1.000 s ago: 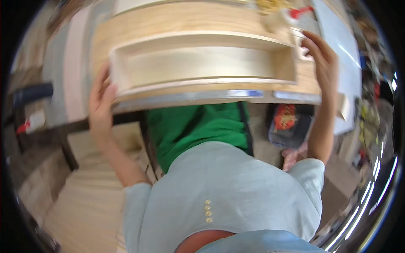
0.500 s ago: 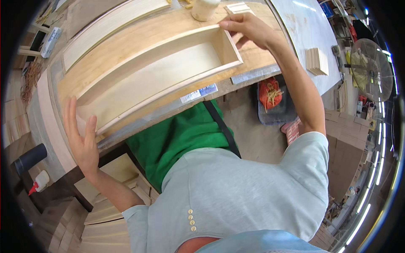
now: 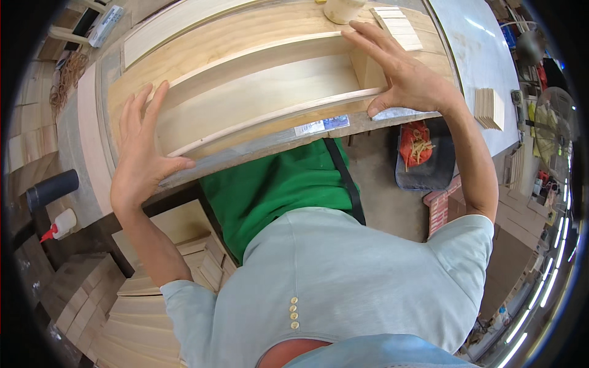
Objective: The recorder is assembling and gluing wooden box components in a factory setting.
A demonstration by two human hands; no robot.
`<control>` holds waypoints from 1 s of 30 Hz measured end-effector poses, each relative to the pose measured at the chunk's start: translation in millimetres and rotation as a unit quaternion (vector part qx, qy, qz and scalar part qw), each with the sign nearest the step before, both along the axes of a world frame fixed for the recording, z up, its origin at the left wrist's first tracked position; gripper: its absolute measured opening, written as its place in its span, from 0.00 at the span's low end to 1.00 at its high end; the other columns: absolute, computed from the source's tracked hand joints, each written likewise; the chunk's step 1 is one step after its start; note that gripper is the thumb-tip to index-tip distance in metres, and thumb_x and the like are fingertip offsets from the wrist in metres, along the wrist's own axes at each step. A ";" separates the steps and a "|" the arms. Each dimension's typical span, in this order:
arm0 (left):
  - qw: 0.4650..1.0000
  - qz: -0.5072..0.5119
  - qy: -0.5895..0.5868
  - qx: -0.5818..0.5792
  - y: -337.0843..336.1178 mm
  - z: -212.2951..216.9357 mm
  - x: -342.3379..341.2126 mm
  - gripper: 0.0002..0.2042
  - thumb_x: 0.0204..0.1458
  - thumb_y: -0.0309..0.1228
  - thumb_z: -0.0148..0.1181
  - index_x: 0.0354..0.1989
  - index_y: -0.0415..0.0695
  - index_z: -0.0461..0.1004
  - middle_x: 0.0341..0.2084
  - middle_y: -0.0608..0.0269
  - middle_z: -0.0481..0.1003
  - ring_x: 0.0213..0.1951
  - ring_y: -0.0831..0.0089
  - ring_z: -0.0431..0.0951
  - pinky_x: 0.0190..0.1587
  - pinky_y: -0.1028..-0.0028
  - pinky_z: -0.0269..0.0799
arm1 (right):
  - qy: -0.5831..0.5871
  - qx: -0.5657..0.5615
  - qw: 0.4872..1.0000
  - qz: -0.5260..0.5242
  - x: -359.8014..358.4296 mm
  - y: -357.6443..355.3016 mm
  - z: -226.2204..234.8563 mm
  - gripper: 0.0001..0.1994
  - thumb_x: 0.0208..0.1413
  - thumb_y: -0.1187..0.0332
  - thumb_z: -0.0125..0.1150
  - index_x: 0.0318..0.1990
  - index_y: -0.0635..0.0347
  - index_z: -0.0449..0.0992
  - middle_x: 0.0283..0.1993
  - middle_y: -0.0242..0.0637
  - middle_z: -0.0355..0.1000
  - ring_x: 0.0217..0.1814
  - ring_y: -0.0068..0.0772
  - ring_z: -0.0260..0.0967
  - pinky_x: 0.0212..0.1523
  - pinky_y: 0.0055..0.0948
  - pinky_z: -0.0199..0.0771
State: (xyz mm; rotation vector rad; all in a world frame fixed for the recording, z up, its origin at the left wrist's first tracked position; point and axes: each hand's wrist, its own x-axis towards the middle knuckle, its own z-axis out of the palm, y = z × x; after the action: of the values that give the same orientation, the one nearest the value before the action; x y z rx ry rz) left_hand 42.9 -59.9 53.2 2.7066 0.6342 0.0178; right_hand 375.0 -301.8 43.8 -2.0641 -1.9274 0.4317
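A long, shallow, open-topped wooden box (image 3: 276, 122) of pale wood lies on a wooden board (image 3: 138, 92) on the bench, its inside bare. At its left end, my left hand (image 3: 140, 153) spans the end, fingers toward the far corner and thumb by the near corner. My right hand (image 3: 417, 76) spans the right end likewise, fingers at the far rim and thumb at the near corner. Both hands appear to grip the box between them, though the palm contact is hidden.
Behind the box stand a whitish jar (image 3: 343, 9) and grooved wood strips (image 3: 397, 27). A stack of thin wood pieces (image 3: 489, 109) is on the right table. Below the bench edge sits a dark bin (image 3: 423, 176) with a red bag (image 3: 415, 147). A glue bottle (image 3: 64, 222) lies lower left.
My right hand has gone from pinching the far right corner to spanning the whole right end. My left hand has spread across the left end. The view has shifted.
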 end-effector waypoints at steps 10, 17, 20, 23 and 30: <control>0.974 -0.085 -0.203 0.049 -145.5 -38.6 142.7 0.26 0.38 0.47 0.68 0.38 0.38 0.73 0.35 0.55 0.73 0.41 0.60 0.73 0.43 0.65 0.67 | 0.299 -0.049 0.928 -0.217 28.4 19.8 -8.8 0.24 0.62 0.56 0.52 0.61 0.59 0.66 0.44 0.41 0.73 0.36 0.29 0.71 0.33 0.25 0.75; 0.949 -0.071 -0.286 0.113 -171.7 -67.5 204.0 0.16 0.39 0.42 0.68 0.18 0.41 0.74 0.16 0.60 0.71 0.22 0.64 0.75 0.26 0.66 0.70 | 0.310 -0.030 0.925 -0.216 30.3 18.6 -22.6 0.20 0.62 0.57 0.51 0.54 0.63 0.70 0.41 0.41 0.73 0.35 0.28 0.72 0.30 0.26 0.76; 0.948 -0.070 -0.290 0.112 -177.4 -66.9 209.7 0.15 0.41 0.40 0.65 0.16 0.40 0.74 0.16 0.59 0.72 0.22 0.63 0.75 0.25 0.66 0.70 | 0.341 -0.010 0.912 -0.228 33.0 17.8 -25.5 0.18 0.61 0.61 0.51 0.50 0.67 0.71 0.37 0.41 0.73 0.32 0.31 0.73 0.27 0.28 0.78; 0.948 -0.046 -0.289 0.129 -178.7 -71.3 212.1 0.14 0.42 0.39 0.63 0.15 0.40 0.73 0.16 0.58 0.72 0.22 0.62 0.76 0.24 0.66 0.70 | 0.305 -0.010 0.919 -0.251 25.4 23.9 -24.4 0.18 0.61 0.61 0.51 0.48 0.69 0.72 0.34 0.41 0.73 0.32 0.31 0.73 0.27 0.27 0.77; 0.984 -0.038 -0.157 0.073 -161.4 -51.4 183.3 0.21 0.41 0.48 0.64 0.29 0.39 0.76 0.29 0.55 0.76 0.35 0.60 0.78 0.36 0.64 0.73 | 0.290 -0.006 0.928 -0.233 14.5 14.2 -27.7 0.26 0.60 0.51 0.52 0.62 0.53 0.65 0.43 0.28 0.69 0.37 0.19 0.64 0.35 0.19 0.67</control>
State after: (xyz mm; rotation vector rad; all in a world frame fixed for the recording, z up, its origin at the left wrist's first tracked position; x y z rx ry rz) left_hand 226.2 -221.4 1.8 2.7794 0.4502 0.4798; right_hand 389.5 -287.6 16.1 -2.0064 -1.0620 0.8207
